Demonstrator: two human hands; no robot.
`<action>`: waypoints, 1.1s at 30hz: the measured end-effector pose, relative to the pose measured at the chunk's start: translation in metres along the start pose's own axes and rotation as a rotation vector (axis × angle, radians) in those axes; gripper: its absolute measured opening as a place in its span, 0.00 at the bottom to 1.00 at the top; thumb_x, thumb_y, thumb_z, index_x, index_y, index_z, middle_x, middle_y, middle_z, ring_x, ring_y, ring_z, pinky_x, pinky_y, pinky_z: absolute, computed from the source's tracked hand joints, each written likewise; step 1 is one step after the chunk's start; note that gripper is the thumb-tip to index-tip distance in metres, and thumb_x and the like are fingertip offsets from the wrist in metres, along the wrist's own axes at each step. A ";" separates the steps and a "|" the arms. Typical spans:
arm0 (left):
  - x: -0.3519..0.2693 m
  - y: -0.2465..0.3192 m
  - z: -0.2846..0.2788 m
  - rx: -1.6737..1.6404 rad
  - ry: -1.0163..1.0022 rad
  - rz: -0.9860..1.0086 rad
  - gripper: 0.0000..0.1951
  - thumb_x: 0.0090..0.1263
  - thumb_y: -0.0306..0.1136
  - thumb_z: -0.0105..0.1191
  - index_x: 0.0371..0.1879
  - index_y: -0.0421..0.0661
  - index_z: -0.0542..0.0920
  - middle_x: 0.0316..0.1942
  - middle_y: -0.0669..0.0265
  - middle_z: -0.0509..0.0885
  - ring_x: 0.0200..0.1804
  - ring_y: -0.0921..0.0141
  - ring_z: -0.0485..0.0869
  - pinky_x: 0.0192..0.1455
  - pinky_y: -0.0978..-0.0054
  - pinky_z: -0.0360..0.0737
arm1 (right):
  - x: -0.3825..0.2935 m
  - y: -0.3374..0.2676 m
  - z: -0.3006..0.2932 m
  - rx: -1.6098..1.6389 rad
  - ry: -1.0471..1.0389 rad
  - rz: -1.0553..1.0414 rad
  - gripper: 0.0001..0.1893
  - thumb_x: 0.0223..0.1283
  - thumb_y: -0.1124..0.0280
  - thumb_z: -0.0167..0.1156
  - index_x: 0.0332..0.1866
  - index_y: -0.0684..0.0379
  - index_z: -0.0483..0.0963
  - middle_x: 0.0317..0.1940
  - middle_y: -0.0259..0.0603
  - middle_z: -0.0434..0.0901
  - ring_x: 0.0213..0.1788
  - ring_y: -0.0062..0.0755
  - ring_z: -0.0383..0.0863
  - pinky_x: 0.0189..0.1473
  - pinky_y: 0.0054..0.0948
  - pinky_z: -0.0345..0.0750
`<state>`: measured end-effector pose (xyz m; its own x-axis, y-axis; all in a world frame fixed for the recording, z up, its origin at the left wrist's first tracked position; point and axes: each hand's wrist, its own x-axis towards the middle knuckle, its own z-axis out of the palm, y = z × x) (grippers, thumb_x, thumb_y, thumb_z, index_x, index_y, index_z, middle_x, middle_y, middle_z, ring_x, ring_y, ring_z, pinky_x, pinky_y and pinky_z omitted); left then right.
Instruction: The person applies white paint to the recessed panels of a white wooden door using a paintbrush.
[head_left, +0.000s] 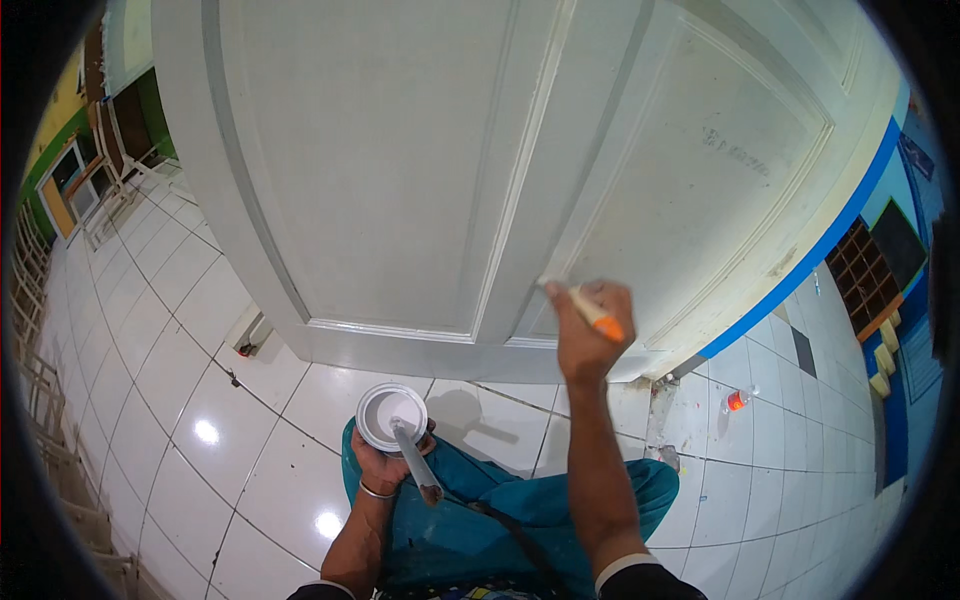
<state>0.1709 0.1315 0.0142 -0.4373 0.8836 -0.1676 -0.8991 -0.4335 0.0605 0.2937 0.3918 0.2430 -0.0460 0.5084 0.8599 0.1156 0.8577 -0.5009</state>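
Observation:
A panelled door (375, 165), coated pale grey over much of its face, stands in front of me. My right hand (596, 330) grips a paintbrush (596, 315) with a pale, orange-ended handle. Its tip meets the moulding edge low on the right panel; the bristles are mostly hidden. My left hand (382, 461) holds a round, open paint can (391, 416) over my lap, with light paint inside. A whitish stick-like tool (416, 461) leans out of the can towards me. The right part of the door is more yellowish and bears faint writing.
White tiles (247, 465) cover the floor. A plastic bottle (737, 401) with an orange label lies at the right, near scraps by the door's corner. A pale block-like object (250, 330) is beside the door's left bottom edge. Metal-framed chairs (112, 187) stand far left.

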 end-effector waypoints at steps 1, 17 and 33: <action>0.000 -0.001 0.002 -0.001 0.000 -0.002 0.42 0.71 0.69 0.37 0.73 0.49 0.71 0.62 0.46 0.81 0.57 0.41 0.81 0.45 0.48 0.73 | 0.022 -0.009 0.001 0.003 0.030 -0.018 0.21 0.46 0.79 0.84 0.31 0.61 0.73 0.33 0.41 0.80 0.35 0.36 0.80 0.37 0.34 0.78; 0.005 -0.009 0.013 0.054 -0.114 0.016 0.41 0.71 0.68 0.43 0.69 0.43 0.74 0.60 0.46 0.80 0.56 0.47 0.79 0.43 0.53 0.79 | -0.095 0.061 -0.046 0.088 -0.274 -0.036 0.13 0.52 0.83 0.76 0.39 0.61 0.80 0.43 0.48 0.85 0.43 0.44 0.89 0.46 0.34 0.85; 0.006 0.000 -0.022 -0.185 -0.241 -0.030 0.39 0.69 0.58 0.50 0.78 0.51 0.69 0.73 0.48 0.75 0.69 0.41 0.78 0.65 0.26 0.77 | 0.009 0.048 -0.036 -0.434 -0.492 -0.791 0.11 0.56 0.71 0.69 0.45 0.49 0.89 0.50 0.36 0.84 0.56 0.44 0.80 0.54 0.46 0.71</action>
<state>0.1692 0.1326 -0.0087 -0.4225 0.9034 0.0726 -0.9026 -0.4121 -0.1248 0.3344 0.4342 0.2301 -0.6550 -0.1315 0.7441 0.2203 0.9088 0.3544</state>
